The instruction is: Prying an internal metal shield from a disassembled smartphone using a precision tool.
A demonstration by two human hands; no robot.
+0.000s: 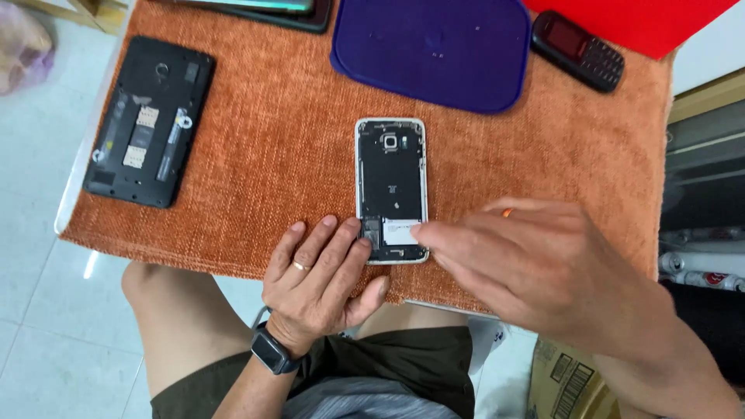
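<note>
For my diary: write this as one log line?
left hand: steadies opened phone | right hand: fingertips at its lower edge | orange cloth

orange cloth, 2 opened phones, purple lid

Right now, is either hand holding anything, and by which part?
Nothing is lifted. The left hand steadies the opened phone on the cloth, fingertips at its lower left edge; the right hand fingertips touch its lower right corner.

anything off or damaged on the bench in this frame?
Two phones lie with their back covers off, insides bare: the small silver-framed phone under both hands, left hand pressing its lower edge, right hand at its bottom corner, and a larger black phone at the cloth's left edge. No cracks or spills visible.
</note>
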